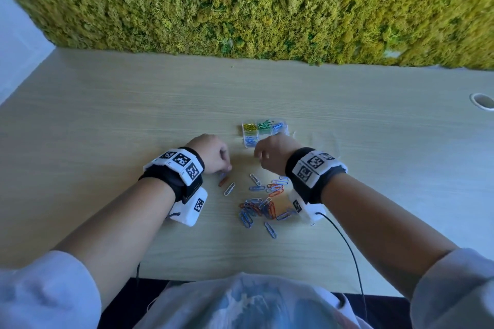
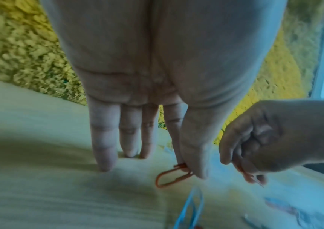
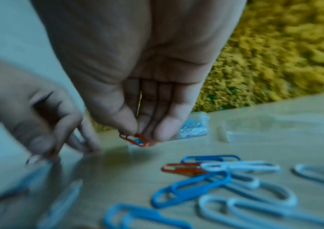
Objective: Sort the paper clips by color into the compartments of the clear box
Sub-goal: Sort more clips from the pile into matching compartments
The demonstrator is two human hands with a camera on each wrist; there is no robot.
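The clear box stands mid-table with yellow, green and blue clips in separate compartments. Loose blue, orange and white paper clips lie in a pile in front of it. My left hand reaches down to the table left of the pile, its thumb and forefinger pinching an orange clip that touches the wood. My right hand hovers just before the box and pinches another orange clip at its fingertips. In the head view the left hand and the right hand are a short way apart.
A white clip lies alone near the left wrist. A clear flat piece, perhaps the lid, lies right of the box. A moss wall backs the table. A cable hole sits at the far right.
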